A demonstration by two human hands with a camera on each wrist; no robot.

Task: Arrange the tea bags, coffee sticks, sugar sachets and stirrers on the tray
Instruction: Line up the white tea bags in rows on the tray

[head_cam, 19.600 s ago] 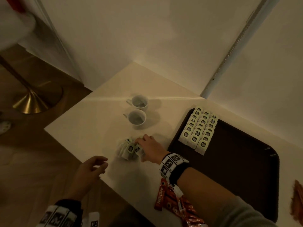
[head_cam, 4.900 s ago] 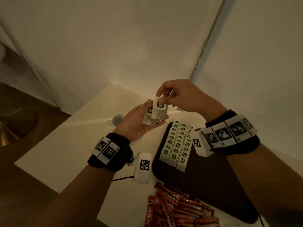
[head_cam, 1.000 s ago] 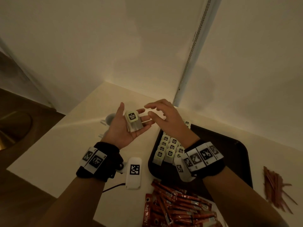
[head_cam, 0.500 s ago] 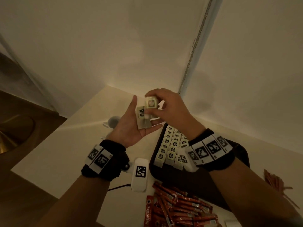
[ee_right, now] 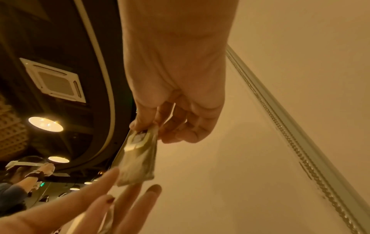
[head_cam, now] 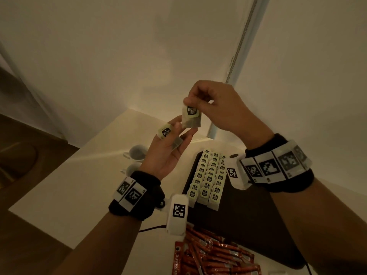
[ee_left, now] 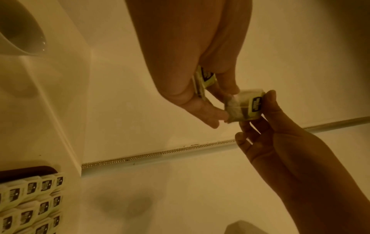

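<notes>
Above the table's far corner, a tea bag hangs pinched by its top in the right hand, lifted clear for placing; the left hand cups the spare tea bags beside the tray's filled rows.

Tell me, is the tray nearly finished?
Not yet. Rows of tea bags already sit on the tray. The right hand pinches one more tea bag; the left hand holds another. The coffee sticks lie off the tray.
</notes>
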